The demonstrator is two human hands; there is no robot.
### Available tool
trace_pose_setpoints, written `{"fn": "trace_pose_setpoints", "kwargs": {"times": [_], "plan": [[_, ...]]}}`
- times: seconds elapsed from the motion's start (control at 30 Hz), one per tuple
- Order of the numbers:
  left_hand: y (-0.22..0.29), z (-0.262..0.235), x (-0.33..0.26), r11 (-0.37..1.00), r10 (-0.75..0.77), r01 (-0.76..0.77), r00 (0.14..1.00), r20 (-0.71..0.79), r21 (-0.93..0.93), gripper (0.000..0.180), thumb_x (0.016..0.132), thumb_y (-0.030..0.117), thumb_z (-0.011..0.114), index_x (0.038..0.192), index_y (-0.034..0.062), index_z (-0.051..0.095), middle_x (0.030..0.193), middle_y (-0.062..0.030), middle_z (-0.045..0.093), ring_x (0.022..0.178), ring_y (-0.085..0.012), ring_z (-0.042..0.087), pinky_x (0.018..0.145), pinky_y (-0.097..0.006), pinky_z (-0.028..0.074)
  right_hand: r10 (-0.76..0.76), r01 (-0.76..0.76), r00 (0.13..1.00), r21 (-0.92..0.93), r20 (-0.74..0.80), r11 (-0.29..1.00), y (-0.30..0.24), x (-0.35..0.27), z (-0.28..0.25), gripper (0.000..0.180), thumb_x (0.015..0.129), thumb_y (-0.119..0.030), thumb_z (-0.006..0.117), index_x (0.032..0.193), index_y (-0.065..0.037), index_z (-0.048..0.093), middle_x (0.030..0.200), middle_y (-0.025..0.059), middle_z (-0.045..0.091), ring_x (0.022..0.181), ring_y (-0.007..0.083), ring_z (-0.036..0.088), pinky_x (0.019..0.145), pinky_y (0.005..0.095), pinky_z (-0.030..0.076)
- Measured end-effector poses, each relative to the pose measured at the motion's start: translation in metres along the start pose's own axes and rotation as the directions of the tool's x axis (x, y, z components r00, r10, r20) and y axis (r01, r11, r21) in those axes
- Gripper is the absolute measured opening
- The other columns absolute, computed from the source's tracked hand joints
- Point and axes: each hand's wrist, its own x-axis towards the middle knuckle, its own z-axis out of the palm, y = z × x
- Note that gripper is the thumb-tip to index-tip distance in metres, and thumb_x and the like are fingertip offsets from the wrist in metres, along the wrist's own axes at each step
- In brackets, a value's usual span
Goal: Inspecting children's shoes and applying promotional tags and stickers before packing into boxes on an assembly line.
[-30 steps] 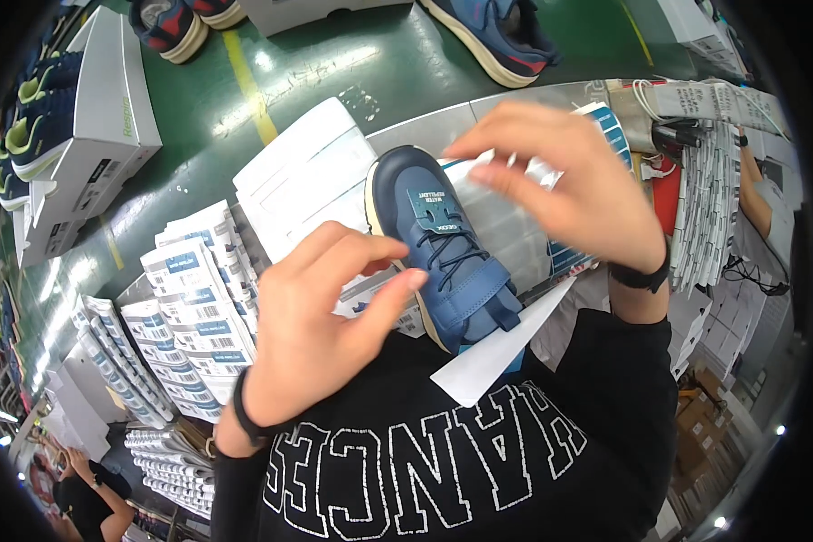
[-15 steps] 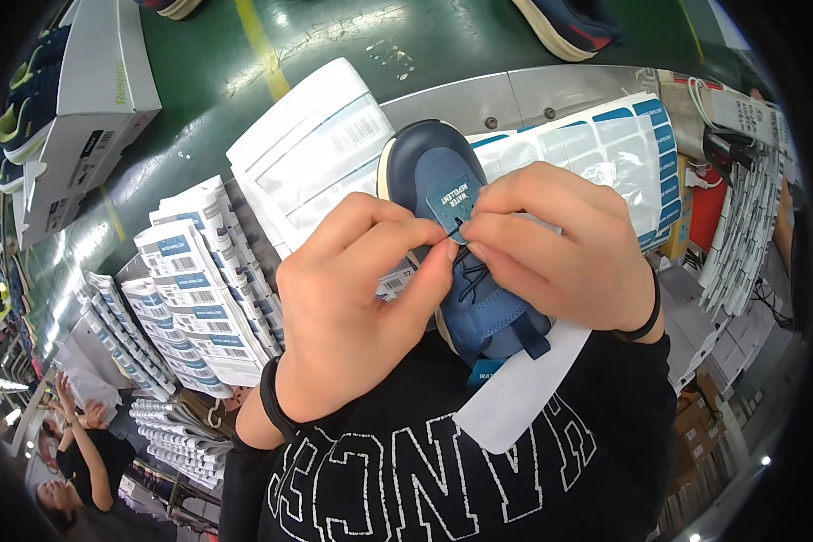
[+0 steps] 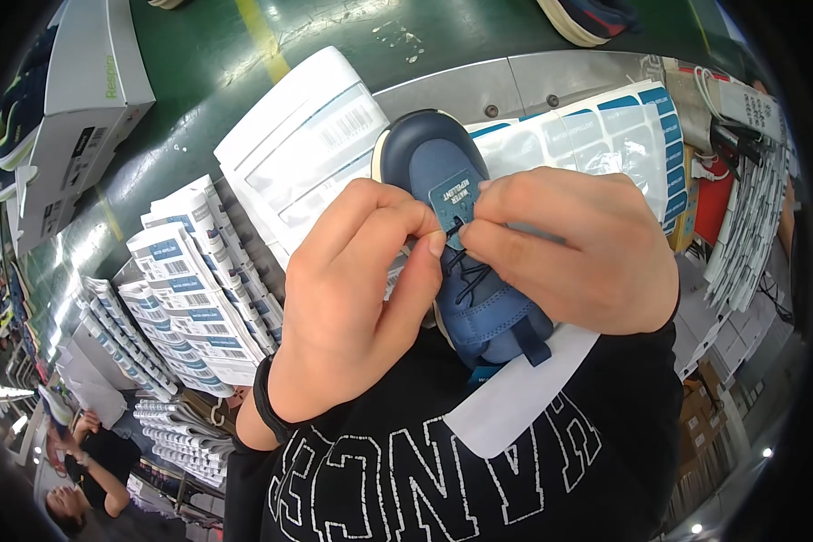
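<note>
A navy-blue shoe (image 3: 434, 149) rests toe-away in front of me, and a teal hang tag (image 3: 458, 184) lies on its tongue. Thin dark laces (image 3: 465, 275) cross below the tag. My left hand (image 3: 343, 289) pinches a dark lace between thumb and forefinger, right by the tag's near end. From the other side, my right hand (image 3: 578, 253) is closed in a pinch at the tag's edge; its fingertips hide what they hold. A white paper strip (image 3: 515, 406) hangs from under the heel, against my black shirt.
Label sheets (image 3: 605, 144) lie beyond the shoe, with a white printed packet (image 3: 307, 144) to its left. Stacks of folded labels (image 3: 190, 289) stand at left. A shoe box (image 3: 86, 117) sits on the green surface (image 3: 208, 81). Another person (image 3: 99, 465) works at lower left.
My right hand's fingers have shifted slightly left and down around the tag. My left thumb has drawn back a little, still pinching. The shoe has barely moved.
</note>
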Motion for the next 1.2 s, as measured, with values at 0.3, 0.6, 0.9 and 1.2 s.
{"fn": "trace_pose_setpoints", "kwargs": {"times": [0.3, 0.6, 0.9, 1.2], "plan": [[-0.003, 0.005, -0.006, 0.988, 0.11, -0.1, 0.991, -0.08, 0.119, 0.015, 0.075, -0.009, 0.067, 0.088, -0.0032, 0.062, 0.086, -0.0114, 0.06, 0.072, -0.0232, 0.059, 0.064, -0.03, 0.048, 0.008, -0.008, 1.0, 0.009, 0.016, 1.0, -0.009, -0.003, 0.0, 0.028, 0.064, -0.005, 0.078, 0.09, 0.0, 0.067, 0.085, 0.0089, 0.062, 0.068, 0.0223, 0.066, 0.05, 0.0275, 0.052], [0.019, 0.009, -0.009, 0.953, 0.213, -0.163, 0.959, -0.185, 0.255, 0.02, 0.071, -0.009, 0.071, 0.089, -0.0041, 0.063, 0.084, -0.0125, 0.059, 0.065, -0.0268, 0.06, 0.058, -0.032, 0.049, -0.057, 0.064, 0.997, -0.156, 0.048, 0.986, -0.007, 0.005, 0.003, 0.023, 0.07, -0.01, 0.077, 0.088, 0.0, 0.066, 0.077, 0.0065, 0.056, 0.061, 0.0194, 0.06, 0.044, 0.0281, 0.044], [0.001, 0.001, -0.01, 0.998, -0.058, 0.061, 0.993, -0.099, 0.024, 0.016, 0.078, -0.004, 0.074, 0.092, -0.0001, 0.068, 0.085, -0.0109, 0.064, 0.069, -0.0218, 0.066, 0.062, -0.029, 0.052, 0.002, -0.006, 1.0, 0.168, 0.021, 0.986, 0.014, 0.018, 0.003, 0.019, 0.069, -0.017, 0.079, 0.078, -0.005, 0.066, 0.073, 0.0043, 0.057, 0.063, 0.0233, 0.059, 0.054, 0.0341, 0.046], [0.0, -0.002, -0.009, 0.996, -0.063, 0.068, 0.995, -0.082, 0.058, 0.014, 0.077, -0.002, 0.075, 0.09, 0.0015, 0.069, 0.083, -0.011, 0.064, 0.068, -0.023, 0.066, 0.06, -0.029, 0.052, 0.048, -0.049, 0.999, 0.091, 0.015, 0.995, 0.006, 0.01, 0.005, 0.018, 0.068, -0.012, 0.078, 0.082, -0.005, 0.068, 0.075, 0.0042, 0.059, 0.064, 0.0216, 0.061, 0.054, 0.0315, 0.047]]}}
